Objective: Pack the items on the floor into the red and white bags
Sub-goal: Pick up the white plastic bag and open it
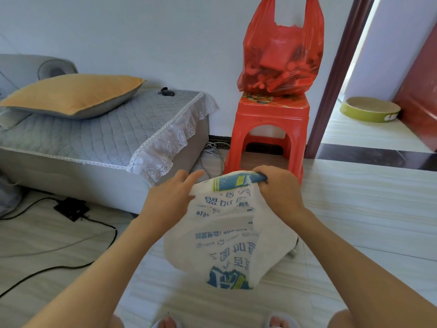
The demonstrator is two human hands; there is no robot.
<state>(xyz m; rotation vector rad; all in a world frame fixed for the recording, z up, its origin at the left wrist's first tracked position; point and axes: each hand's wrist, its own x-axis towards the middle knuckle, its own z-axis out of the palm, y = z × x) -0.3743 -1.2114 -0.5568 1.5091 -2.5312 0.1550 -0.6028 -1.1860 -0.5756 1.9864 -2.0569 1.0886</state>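
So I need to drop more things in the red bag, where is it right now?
In the head view the red bag sits full on the red plastic stool against the wall, upper right of centre, between the grey sofa and the doorway.

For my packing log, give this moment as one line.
right hand: grips white bag top | left hand: at bag's edge | red bag: full, on red stool

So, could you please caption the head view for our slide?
Right hand grips the white bag, left hand beside it; filled red bag sits on red stool.
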